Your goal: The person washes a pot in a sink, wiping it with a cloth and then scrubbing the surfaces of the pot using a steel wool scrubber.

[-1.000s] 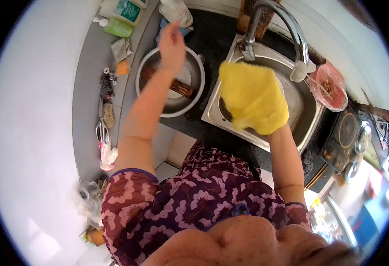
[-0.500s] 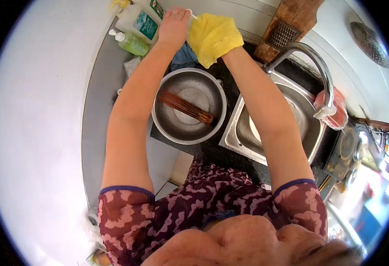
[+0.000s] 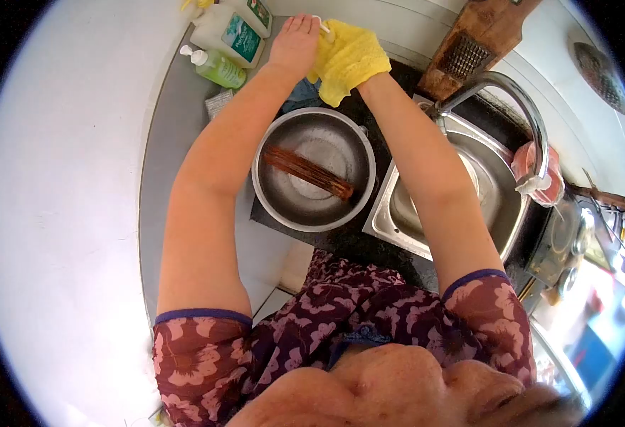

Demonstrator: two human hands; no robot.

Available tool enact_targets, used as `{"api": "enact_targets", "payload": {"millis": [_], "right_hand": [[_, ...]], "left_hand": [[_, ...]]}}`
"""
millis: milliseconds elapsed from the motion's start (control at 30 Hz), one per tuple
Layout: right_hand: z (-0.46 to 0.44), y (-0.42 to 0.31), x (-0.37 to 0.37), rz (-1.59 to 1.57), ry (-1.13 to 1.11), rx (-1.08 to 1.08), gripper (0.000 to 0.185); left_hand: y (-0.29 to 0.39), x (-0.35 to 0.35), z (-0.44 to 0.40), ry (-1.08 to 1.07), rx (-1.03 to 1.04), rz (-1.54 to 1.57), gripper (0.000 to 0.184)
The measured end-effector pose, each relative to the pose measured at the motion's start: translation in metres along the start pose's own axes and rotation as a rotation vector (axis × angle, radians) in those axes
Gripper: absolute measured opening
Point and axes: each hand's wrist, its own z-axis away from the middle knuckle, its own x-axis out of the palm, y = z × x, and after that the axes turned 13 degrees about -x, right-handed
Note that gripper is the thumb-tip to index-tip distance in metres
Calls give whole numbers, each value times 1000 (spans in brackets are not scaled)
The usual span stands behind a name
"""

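Observation:
At the top of the view, my left hand (image 3: 294,44) is closed on a white pump (image 3: 321,25), its nozzle sticking out toward the cloth; the bottle's body is hidden. Right beside it, my right hand holds a yellow cloth (image 3: 351,60), which covers the fingers. The nozzle tip touches or overlaps the cloth's left edge. Below both hands, a round metal basin (image 3: 259,171) holds a reddish-brown bundle of thin sticks (image 3: 309,173). A blue cloth (image 3: 302,96) lies behind the basin.
Right of the basin is a steel sink (image 3: 390,231) with a curved faucet (image 3: 533,114). A wooden grater board (image 3: 472,46) leans on the wall behind. Green (image 3: 220,70) and white bottles (image 3: 234,32) stand at the upper left; a pink container (image 3: 540,171) sits right of the sink.
My right hand has carried the yellow cloth from above the sink to the pump at upper left. My left hand has settled on the pump. The view has shifted too.

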Motion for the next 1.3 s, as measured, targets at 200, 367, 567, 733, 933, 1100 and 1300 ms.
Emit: {"api": "enact_targets", "payload": {"millis": [200, 367, 567, 733, 933, 1100, 1300], "right_hand": [[32, -25, -52, 53, -71, -153, 18], [129, -49, -130, -20, -60, -175, 25], [249, -46, -208, 157, -249, -135, 24], [349, -31, -221, 187, -339, 242, 9], [393, -7, -223, 118, -338, 461, 4], [426, 11, -196, 278, -367, 198, 5], [422, 33, -149, 422, -627, 370, 15]], "left_hand": [[6, -31, -11, -267, -72, 62, 48], [37, -13, 16, 162, -183, 385, 47], [209, -73, 159, -592, -191, 1117, 22], [305, -33, 215, -666, 552, 442, 44], [339, 36, 201, -578, 566, 603, 59], [380, 34, 218, -569, -793, 1210, 41], [384, 36, 223, -588, -685, 1264, 40]]}}
